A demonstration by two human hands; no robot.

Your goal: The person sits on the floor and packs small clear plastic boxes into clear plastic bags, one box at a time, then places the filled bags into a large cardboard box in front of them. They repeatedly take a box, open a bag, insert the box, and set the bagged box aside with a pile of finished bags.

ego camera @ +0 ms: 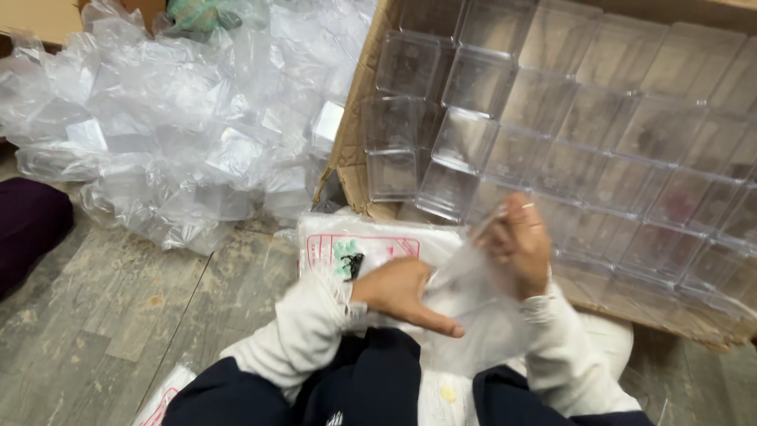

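**Two hands on one clear plastic bag**

Both hands meet low in the middle of the view, over the person's lap, and between them hangs a thin clear plastic bag (473,296). The left hand (398,292) sits at the bag's near left edge, fingers folded onto the film with the forefinger stretched out to the right along its lower side. The right hand (519,244) is higher and a touch farther off, fingers bunched together and pinching the bag's upper edge, a ring showing on one finger. The bag sags between the two grips, loose and crumpled; whether anything is inside it is hard to say through the blur.

Just beneath the hands, on the near floor, lies a flat pack of white bags with red printing (371,241), partly covered by the left wrist. Both cream sleeve cuffs (315,331) run back towards dark blue clothing at the bottom edge.

Far right, an open cardboard box (351,150) holds rows of clear square plastic containers (552,118) packed side by side. Far left, a big heap of crumpled clear plastic wrappers (173,118) spreads across the grey wood-look floor (102,315). A dark purple cushion-like shape (27,229) sits at the left edge.
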